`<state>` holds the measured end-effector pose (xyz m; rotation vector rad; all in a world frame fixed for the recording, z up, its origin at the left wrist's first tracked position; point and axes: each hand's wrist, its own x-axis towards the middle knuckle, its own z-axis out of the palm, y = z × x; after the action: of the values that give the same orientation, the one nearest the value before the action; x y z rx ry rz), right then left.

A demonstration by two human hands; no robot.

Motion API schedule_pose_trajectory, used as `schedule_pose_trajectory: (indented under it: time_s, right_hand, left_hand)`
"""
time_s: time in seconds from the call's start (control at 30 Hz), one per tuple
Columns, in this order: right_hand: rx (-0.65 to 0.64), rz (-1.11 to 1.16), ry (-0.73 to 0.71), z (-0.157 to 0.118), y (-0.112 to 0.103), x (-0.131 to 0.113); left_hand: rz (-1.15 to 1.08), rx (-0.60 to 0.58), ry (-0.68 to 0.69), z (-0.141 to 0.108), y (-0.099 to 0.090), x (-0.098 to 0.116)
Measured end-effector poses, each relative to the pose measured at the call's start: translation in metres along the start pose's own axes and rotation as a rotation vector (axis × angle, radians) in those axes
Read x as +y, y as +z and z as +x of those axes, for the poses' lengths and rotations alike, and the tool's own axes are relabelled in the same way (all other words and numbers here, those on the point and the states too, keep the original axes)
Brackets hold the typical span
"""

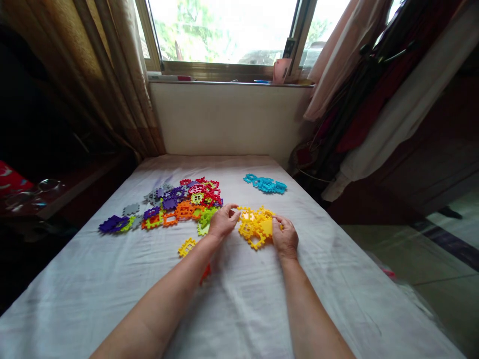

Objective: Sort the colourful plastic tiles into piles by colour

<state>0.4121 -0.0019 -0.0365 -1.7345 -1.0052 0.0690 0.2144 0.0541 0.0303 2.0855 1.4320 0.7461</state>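
Observation:
A pile of yellow interlocking plastic building pieces (256,229) with notched edges lies between my hands on the white sheet. My right hand (286,238) is closed at the pile's right edge, its thumb and fingers on a flat yellow piece (267,227). On the other side, my left hand (223,223) has thumb and forefinger apart, close to the pile's left edge; its other fingers are partly hidden. A lone yellow window-frame piece (186,247) lies left of my left forearm. An orange piece (205,273) shows partly behind that forearm.
Mixed red (209,192), purple (170,202), orange (184,211), green (206,219) and grey (130,210) pieces spread to the left. Blue pieces (266,184) lie apart at the far right. A curtain (127,75) and hanging clothes (359,129) flank the window.

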Motion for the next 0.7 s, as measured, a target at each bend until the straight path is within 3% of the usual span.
schedule_pose_trajectory:
  time_s: [0.1, 0.2, 0.33, 0.5, 0.6, 0.7]
  right_hand:
    - [-0.004, 0.007, 0.015, 0.000, 0.000, 0.000]
    - [-0.009, 0.016, 0.031, 0.000, -0.001, -0.001]
    - [-0.018, 0.013, 0.031, 0.000, -0.002, -0.004]
    - [-0.027, 0.004, 0.006, 0.000, -0.003, -0.002]
    - [-0.028, -0.010, -0.003, 0.000, -0.004, -0.001]
    - [-0.023, -0.018, -0.004, 0.000, -0.005, 0.001]
  left_hand:
    - [0.001, -0.009, 0.057, 0.006, 0.018, 0.013]
    - [0.032, 0.002, 0.135, -0.003, 0.014, 0.011]
    - [0.072, 0.020, 0.153, -0.034, -0.023, -0.020]
    - [0.110, 0.087, 0.087, -0.079, -0.084, -0.086]
    - [0.152, -0.024, 0.118, -0.100, -0.108, -0.117]
    - [0.202, -0.126, 0.211, -0.112, -0.114, -0.130]
